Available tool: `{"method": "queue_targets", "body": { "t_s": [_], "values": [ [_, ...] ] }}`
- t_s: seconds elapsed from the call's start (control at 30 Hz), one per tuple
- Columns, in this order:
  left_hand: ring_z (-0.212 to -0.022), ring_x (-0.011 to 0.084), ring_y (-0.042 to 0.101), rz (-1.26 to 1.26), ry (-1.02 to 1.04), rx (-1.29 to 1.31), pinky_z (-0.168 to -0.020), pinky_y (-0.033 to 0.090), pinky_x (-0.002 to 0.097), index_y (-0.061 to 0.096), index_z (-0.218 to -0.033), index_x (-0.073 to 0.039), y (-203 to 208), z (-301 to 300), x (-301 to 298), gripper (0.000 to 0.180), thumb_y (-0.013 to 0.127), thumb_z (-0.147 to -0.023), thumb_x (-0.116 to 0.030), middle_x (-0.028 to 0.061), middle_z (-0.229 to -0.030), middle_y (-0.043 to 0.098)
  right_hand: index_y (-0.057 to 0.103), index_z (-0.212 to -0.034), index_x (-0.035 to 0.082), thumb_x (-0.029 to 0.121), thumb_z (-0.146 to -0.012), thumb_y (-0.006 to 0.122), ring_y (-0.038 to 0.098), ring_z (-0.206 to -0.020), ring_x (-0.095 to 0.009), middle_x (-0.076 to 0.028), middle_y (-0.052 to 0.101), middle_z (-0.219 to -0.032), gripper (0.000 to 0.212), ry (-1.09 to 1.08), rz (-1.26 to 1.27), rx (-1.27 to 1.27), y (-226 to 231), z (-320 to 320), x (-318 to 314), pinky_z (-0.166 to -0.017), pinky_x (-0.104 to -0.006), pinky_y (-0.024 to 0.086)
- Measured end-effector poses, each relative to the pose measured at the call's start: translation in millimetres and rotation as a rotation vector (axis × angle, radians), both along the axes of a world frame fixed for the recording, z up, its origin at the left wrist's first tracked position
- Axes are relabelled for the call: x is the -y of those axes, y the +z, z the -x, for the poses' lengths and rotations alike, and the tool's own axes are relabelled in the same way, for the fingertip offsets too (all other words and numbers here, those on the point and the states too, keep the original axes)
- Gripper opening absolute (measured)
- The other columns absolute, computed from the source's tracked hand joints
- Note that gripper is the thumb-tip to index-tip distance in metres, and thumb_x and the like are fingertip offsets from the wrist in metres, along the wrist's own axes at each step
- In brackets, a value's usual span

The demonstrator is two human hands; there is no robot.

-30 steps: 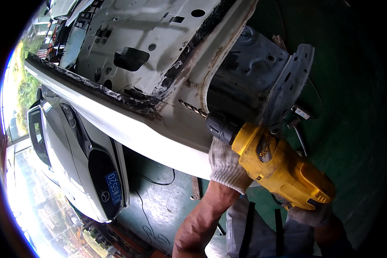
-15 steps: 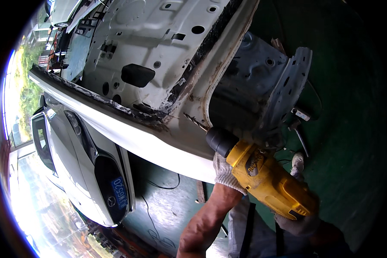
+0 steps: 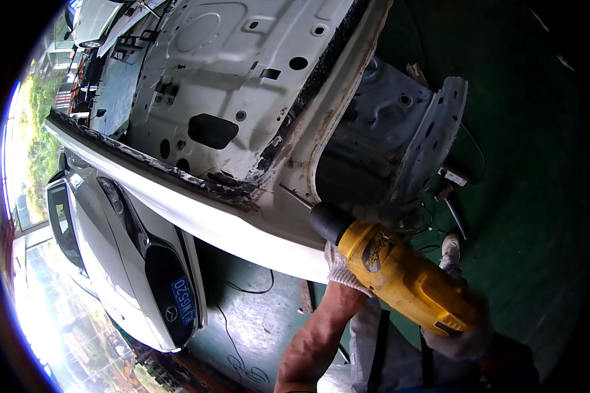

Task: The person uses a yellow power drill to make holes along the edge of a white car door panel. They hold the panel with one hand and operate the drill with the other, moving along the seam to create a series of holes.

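Observation:
A yellow power drill (image 3: 406, 278) with a black chuck (image 3: 332, 223) points up and left. Its thin bit (image 3: 297, 196) meets the bare metal corner of a white car body panel (image 3: 288, 245), beside a brown-stained seam. My right hand (image 3: 462, 342), in a pale glove, is closed around the drill's rear end. At the panel's near edge, just under the front of the drill, is my left hand (image 3: 341, 267) in a knitted glove. The drill body hides its fingers, so whether it grips the panel or the drill does not show.
Beyond the seam hangs a blue-grey metal panel (image 3: 387, 111) with holes. A hammer-like tool (image 3: 453, 213) and a white block (image 3: 452, 175) lie on the green floor. A white car (image 3: 111, 255) stands at left. A black cable (image 3: 252, 291) and a flat bar (image 3: 306, 296) lie below the panel.
The drill has shifted slightly left and down in view. Its bit showed spiral flutes before and now looks smooth, as if spinning. Both hands keep nearly the same places.

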State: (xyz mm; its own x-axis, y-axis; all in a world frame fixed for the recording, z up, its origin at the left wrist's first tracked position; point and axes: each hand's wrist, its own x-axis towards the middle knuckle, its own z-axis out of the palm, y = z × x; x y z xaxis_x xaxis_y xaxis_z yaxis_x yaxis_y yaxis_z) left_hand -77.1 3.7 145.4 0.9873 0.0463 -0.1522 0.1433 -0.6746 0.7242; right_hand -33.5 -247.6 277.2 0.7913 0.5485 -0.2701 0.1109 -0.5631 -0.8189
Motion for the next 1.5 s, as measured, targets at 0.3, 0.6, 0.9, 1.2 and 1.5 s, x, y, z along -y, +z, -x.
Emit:
{"method": "queue_targets", "body": {
  "t_s": [0.3, 0.6, 0.9, 1.2, 1.5],
  "values": [
    [-0.128, 0.0307, 0.060, 1.220, 0.605, -0.170, -0.114, 0.048, 0.0495, 0.052, -0.143, -0.013, -29, -8, 11, 0.038, 0.043, -0.113, -0.036, 0.0110, -0.134, 0.064, 0.068, -0.119, 0.001, 0.018, -0.073, 0.081, 0.071, -0.081, -0.026, -0.012, 0.074, -0.094, 0.051, -0.068, -0.202, -0.284, 6, -27, -4, -0.085, -0.0408, 0.056],
    [-0.129, 0.0329, 0.062, 1.084, 0.639, -0.160, -0.113, 0.051, 0.0527, 0.050, -0.148, -0.014, -40, -10, 14, 0.043, 0.041, -0.114, -0.040, 0.0117, -0.139, 0.065, 0.067, -0.121, -0.002, 0.008, -0.079, 0.079, 0.075, -0.091, -0.024, -0.013, 0.074, -0.105, 0.045, -0.088, -0.300, -0.514, 14, -39, -4, -0.081, -0.0369, 0.060],
    [-0.117, 0.0333, 0.068, 2.244, 0.692, -0.039, -0.103, 0.058, 0.0527, 0.055, -0.143, -0.013, -44, -9, 10, 0.038, 0.047, -0.113, -0.035, 0.0117, -0.130, 0.068, 0.066, -0.120, -0.001, 0.012, -0.078, 0.079, 0.074, -0.091, -0.021, -0.011, 0.074, -0.103, 0.046, -0.090, -0.289, -0.515, 6, -30, 0, -0.082, -0.0376, 0.060],
    [-0.110, 0.0313, 0.069, 0.975, 0.552, -0.216, -0.099, 0.059, 0.0481, 0.059, -0.135, -0.010, -64, -7, 11, 0.036, 0.048, -0.113, -0.036, 0.0118, -0.122, 0.070, 0.072, -0.110, 0.014, 0.019, -0.080, 0.083, 0.073, -0.083, -0.031, -0.011, 0.073, -0.102, 0.033, 0.006, -0.231, -0.318, -18, -8, 8, -0.076, -0.0487, 0.060],
    [-0.116, 0.0265, 0.066, 1.282, 0.447, -0.027, -0.103, 0.056, 0.0426, 0.059, -0.136, -0.009, -64, 1, 10, 0.031, 0.050, -0.113, -0.028, 0.0090, -0.126, 0.068, 0.076, -0.109, 0.019, 0.019, -0.084, 0.082, 0.076, -0.089, -0.025, -0.009, 0.076, -0.108, 0.025, -0.186, -0.292, -0.723, 1, -5, -2, -0.092, -0.0525, 0.057]
  ]
}}
